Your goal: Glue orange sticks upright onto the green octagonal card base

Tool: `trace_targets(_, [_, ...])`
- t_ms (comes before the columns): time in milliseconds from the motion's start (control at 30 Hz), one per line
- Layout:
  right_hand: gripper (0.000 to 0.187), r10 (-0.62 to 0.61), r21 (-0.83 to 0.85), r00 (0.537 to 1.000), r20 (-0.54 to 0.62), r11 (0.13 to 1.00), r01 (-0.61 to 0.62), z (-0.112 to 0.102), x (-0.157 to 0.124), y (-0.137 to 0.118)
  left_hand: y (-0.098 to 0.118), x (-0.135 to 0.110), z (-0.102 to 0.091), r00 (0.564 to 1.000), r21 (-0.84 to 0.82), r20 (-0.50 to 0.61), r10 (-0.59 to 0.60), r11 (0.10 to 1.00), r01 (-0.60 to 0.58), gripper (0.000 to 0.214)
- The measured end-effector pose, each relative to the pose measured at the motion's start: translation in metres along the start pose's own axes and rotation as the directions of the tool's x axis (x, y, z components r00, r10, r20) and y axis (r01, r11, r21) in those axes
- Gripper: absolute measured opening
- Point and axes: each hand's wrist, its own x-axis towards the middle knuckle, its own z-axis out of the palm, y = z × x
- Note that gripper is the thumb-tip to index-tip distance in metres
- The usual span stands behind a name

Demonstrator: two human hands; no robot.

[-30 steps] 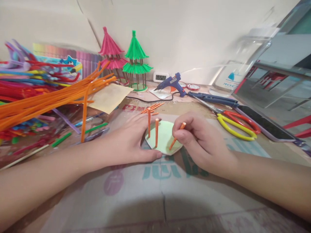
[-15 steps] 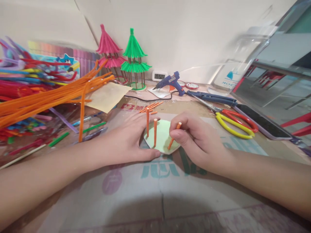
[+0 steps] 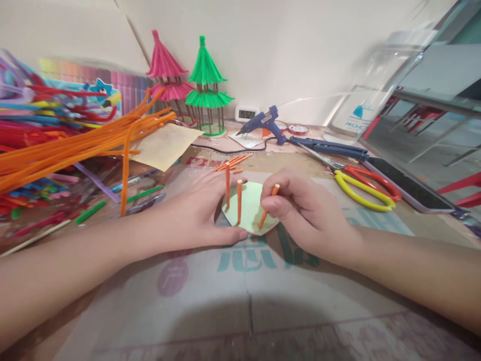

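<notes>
A pale green card base (image 3: 250,205) lies on the cardboard in front of me. Two orange sticks stand on its left part, a nearer stick (image 3: 239,201) and a farther stick (image 3: 227,185). My left hand (image 3: 205,205) curls around the base's left side, thumb at the front edge and fingers at the back, holding it. Between thumb and fingers, my right hand (image 3: 300,215) pinches a third orange stick (image 3: 264,218), which leans with its lower end on the right part of the base. Behind the base lie several loose orange sticks (image 3: 235,163).
Pipe cleaners (image 3: 67,155) crowd the left side beside a yellowish card (image 3: 165,145). Pink (image 3: 169,60) and green (image 3: 205,65) towers stand at the back. A blue glue gun (image 3: 265,123), scissors (image 3: 363,190), a phone (image 3: 409,185) and a clear container (image 3: 361,110) are farther right.
The view has shifted very slightly. Both hands keep their places and grips, and the right-hand stick stays at the same spot on the base.
</notes>
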Motion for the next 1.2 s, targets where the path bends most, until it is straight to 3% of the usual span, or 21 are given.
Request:
trace_targets(267, [0.013, 0.07, 0.13, 0.997, -0.034, 0.989, -0.065, 0.0015, -0.0044, 0.0038, 0.0017, -0.0002, -0.0026, 0.998, 0.021, 0.051, 0.029, 0.999, -0.03, 0.055])
trace_targets(367, [0.028, 0.024, 0.183, 0.997, -0.076, 0.983, -0.01, 0.0009, -0.0068, 0.0047, 0.0023, 0.0002, -0.002, 0.998, 0.033, 0.015, 0.057, 0.998, -0.058, 0.06])
trace_targets(600, [0.03, -0.116, -0.006, 0.991, -0.069, 0.993, 0.116, -0.0043, -0.0048, 0.0015, 0.0018, 0.0008, -0.002, 0.997, 0.03, 0.021, 0.071, 0.997, -0.072, 0.052])
trace_targets(900, [0.014, -0.071, 0.061, 0.992, -0.101, 0.995, 0.078, 0.0043, -0.0057, 0.0068, 0.0014, 0.0001, -0.0026, 0.999, 0.007, 0.051, 0.009, 1.0, -0.01, 0.048])
trace_targets(1200, [0.009, -0.162, -0.121, 0.985, -0.059, 0.981, 0.154, 0.0015, -0.0044, 0.0009, 0.0028, -0.0007, -0.0032, 0.999, -0.002, 0.037, -0.003, 1.0, 0.003, 0.038])
